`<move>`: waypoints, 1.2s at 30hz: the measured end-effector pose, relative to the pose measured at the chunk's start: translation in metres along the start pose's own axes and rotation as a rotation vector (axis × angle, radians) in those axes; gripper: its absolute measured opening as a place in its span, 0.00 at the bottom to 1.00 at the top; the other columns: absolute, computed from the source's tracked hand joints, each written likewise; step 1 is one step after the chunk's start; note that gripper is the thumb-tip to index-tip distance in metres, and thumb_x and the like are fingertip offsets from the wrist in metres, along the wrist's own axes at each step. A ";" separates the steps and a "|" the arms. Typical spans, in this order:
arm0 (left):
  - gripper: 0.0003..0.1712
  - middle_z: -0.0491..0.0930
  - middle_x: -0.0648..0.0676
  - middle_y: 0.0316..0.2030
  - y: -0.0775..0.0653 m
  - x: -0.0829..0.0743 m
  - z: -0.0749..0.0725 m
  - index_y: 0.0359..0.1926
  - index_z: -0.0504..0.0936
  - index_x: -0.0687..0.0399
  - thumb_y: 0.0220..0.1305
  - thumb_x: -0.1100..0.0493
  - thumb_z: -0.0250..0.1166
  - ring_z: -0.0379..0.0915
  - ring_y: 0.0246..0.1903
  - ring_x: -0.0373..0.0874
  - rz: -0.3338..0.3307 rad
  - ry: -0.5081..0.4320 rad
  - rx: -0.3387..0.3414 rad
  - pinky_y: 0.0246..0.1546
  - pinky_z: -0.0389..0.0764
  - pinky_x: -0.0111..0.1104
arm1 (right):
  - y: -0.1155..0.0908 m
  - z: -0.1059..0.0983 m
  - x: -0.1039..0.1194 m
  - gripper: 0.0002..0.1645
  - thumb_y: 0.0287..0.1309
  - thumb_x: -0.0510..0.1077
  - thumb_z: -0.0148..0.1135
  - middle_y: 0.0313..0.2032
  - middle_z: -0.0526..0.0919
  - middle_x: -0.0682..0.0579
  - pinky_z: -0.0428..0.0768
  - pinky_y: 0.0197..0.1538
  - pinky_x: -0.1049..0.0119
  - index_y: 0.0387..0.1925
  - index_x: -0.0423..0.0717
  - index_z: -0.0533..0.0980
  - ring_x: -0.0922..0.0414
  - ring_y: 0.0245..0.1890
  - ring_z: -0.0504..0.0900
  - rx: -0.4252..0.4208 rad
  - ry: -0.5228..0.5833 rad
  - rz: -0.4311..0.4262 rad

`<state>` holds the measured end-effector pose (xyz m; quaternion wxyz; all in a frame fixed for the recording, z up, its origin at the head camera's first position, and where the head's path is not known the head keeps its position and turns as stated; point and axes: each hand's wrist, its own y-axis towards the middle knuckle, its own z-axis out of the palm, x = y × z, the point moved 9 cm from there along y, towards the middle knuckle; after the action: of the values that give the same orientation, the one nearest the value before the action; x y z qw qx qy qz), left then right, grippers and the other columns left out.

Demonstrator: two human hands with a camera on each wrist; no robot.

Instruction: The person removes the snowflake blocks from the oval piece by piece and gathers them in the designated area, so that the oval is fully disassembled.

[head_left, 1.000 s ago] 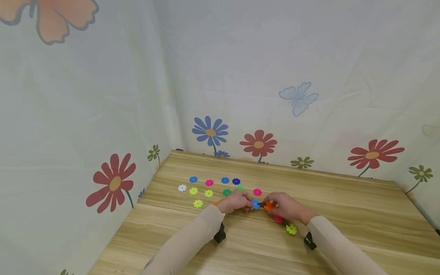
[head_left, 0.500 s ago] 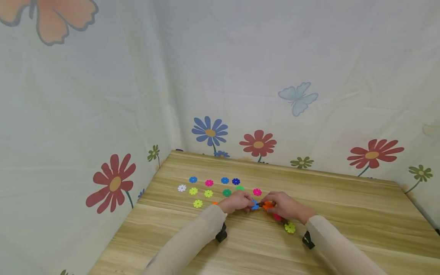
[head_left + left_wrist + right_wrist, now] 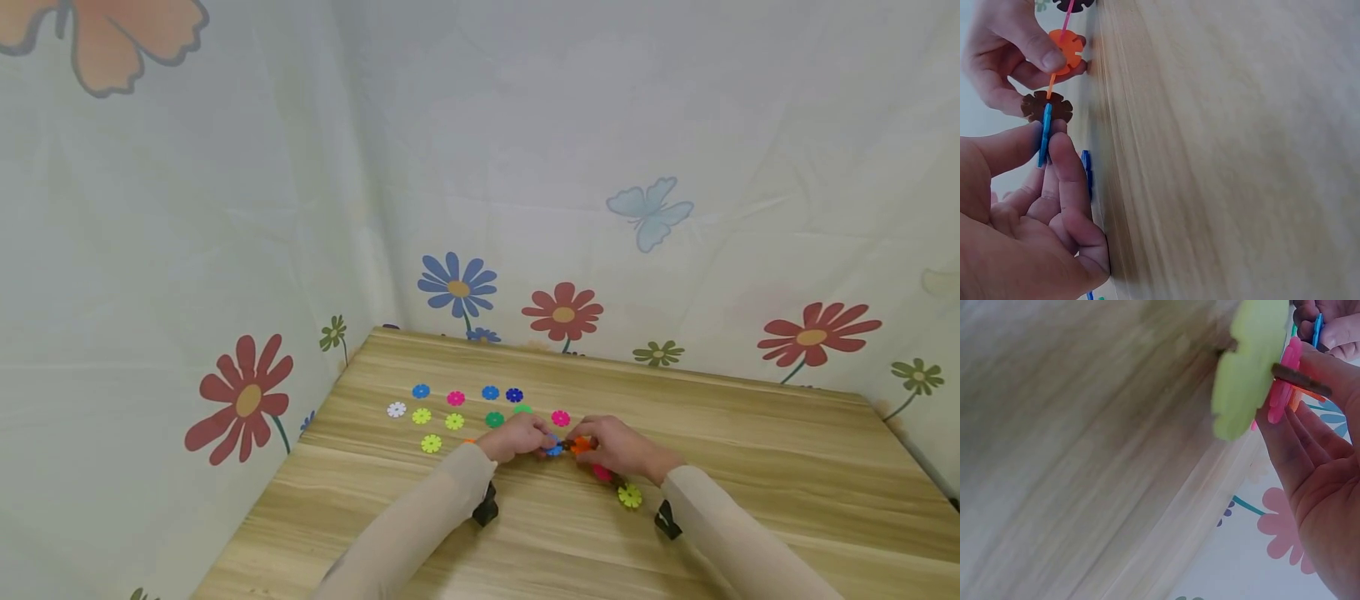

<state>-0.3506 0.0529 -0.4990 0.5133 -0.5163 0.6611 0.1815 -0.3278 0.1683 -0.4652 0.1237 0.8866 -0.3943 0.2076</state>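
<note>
Between my two hands stretches a chain of slotted, flower-shaped plastic linking discs. My left hand (image 3: pixel 516 437) pinches a blue disc (image 3: pixel 1045 134) between thumb and fingers, and in the left wrist view it stands edge-on against a brown disc (image 3: pixel 1030 107). On the other side of that brown disc, my right hand (image 3: pixel 621 447) grips an orange disc (image 3: pixel 1069 51), its thumb on the face. From there the chain runs toward me through a pink disc (image 3: pixel 1282 390) and another brown disc (image 3: pixel 1300 380) to a yellow-green disc (image 3: pixel 1247 375) at the end. Fingers partly cover the joints.
Loose discs lie on the wooden table (image 3: pixel 750 467) left of and behind my hands, among them a white one (image 3: pixel 397 410), a dark green one (image 3: pixel 495 420) and a pink one (image 3: pixel 561 418). An orange disc is mostly hidden by my left arm. Flower-printed cloth walls stand behind.
Both hands keep their holds. My right hand and the chain have shifted slightly left, and the yellow-green end has moved a little left and away from me.
</note>
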 end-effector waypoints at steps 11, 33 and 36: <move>0.03 0.78 0.52 0.27 0.000 -0.002 -0.001 0.32 0.80 0.61 0.57 0.66 0.67 0.75 0.28 0.43 0.012 -0.060 -0.039 0.33 0.76 0.33 | 0.000 -0.001 0.002 0.14 0.55 0.44 0.68 0.40 0.80 0.59 0.77 0.47 0.59 0.45 0.50 0.81 0.60 0.41 0.78 -0.015 -0.003 -0.015; 0.04 0.79 0.53 0.28 0.002 0.002 -0.005 0.33 0.81 0.61 0.55 0.70 0.64 0.75 0.26 0.43 -0.018 -0.105 -0.079 0.32 0.78 0.33 | 0.002 -0.004 0.010 0.14 0.53 0.41 0.69 0.40 0.80 0.58 0.78 0.45 0.62 0.44 0.49 0.82 0.60 0.40 0.78 -0.008 0.003 -0.039; 0.05 0.79 0.53 0.29 0.003 0.003 -0.004 0.33 0.81 0.61 0.54 0.69 0.65 0.75 0.28 0.43 -0.019 -0.118 -0.043 0.35 0.78 0.34 | 0.002 -0.004 0.010 0.14 0.54 0.41 0.68 0.40 0.80 0.57 0.78 0.44 0.63 0.44 0.49 0.82 0.60 0.40 0.78 -0.006 0.009 -0.043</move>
<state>-0.3548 0.0492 -0.5010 0.5418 -0.5220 0.6205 0.2211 -0.3243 0.1623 -0.4569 0.1325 0.8936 -0.3753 0.2077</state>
